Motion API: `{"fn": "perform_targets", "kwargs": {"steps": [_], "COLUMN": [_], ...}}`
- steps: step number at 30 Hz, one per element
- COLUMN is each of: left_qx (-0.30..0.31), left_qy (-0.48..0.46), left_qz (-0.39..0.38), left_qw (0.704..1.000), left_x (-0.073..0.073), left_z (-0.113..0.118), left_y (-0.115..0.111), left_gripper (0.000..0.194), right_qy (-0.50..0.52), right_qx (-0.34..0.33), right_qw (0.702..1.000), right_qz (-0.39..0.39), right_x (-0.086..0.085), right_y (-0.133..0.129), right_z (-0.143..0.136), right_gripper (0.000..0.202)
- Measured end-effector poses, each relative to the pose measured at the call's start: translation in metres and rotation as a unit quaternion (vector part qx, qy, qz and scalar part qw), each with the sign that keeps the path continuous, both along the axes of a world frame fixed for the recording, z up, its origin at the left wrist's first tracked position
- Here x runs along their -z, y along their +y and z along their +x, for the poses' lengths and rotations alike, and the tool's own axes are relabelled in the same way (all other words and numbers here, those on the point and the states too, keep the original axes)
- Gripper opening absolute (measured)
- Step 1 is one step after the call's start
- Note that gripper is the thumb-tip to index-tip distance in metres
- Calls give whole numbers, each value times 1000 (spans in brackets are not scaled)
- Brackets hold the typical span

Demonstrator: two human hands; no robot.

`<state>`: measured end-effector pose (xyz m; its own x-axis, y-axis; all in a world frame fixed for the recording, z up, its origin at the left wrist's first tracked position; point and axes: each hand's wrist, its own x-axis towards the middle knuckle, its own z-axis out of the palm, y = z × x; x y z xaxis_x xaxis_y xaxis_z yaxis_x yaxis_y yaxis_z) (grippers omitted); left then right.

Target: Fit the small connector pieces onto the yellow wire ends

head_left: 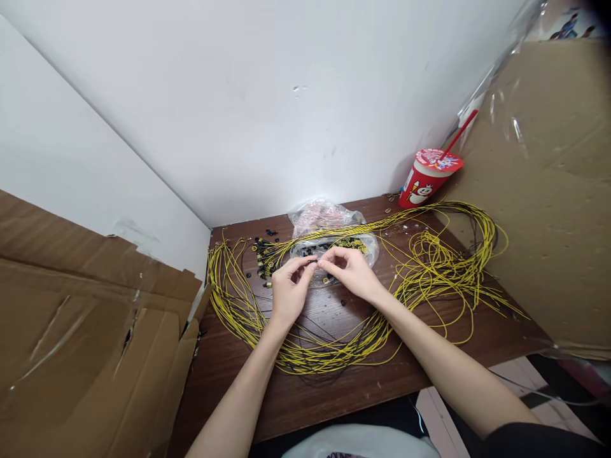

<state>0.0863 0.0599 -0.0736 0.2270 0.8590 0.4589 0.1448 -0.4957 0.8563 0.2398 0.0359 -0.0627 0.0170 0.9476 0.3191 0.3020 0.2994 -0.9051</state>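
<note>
My left hand (pixel 290 294) and my right hand (pixel 354 273) meet over the middle of the table, fingertips almost touching. Between them is a small black part (pixel 312 261), pinched by the left thumb and forefinger. The right thumb and forefinger close at its other end; what exactly they grip is too small to make out. Just behind the hands lies a clear plastic bag (pixel 317 219) with small black and yellow pieces. To its left, several black and yellow connector ends (pixel 263 257) sit on a bundle of yellow and black wires (pixel 324 356) curving around the hands.
Loose yellow wires (pixel 429 280) tangle on the right of the brown table (pixel 334 407). A red paper cup (pixel 422 181) with a straw stands at the back right. Cardboard (pixel 86 318) borders the left, another cardboard sheet (pixel 548 191) the right, and a white wall (pixel 267 114) the back.
</note>
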Motion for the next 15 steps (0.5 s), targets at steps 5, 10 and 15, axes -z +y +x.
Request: {"fn": "perform_targets", "kwargs": {"steps": [5,10,15], "left_qx": [-3,-14,-14], "left_qy": [-66,-59,-33], "left_qz": [-44,-35,-18], "left_qw": [997,998,999], "left_x": [-5,-7,-3], "left_z": [1,0,0], "left_y": [-2,-1,0], "left_gripper": [19,15,16], "right_qy": [-10,-35,-35], "right_qx": [8,20,10], "right_qw": [1000,999,999], "right_qz": [-3,4,3], "right_x": [-3,-6,-5], "right_y": [-2,-3,-3], "right_z": [0,1,2], "right_gripper": [24,24,26]}}
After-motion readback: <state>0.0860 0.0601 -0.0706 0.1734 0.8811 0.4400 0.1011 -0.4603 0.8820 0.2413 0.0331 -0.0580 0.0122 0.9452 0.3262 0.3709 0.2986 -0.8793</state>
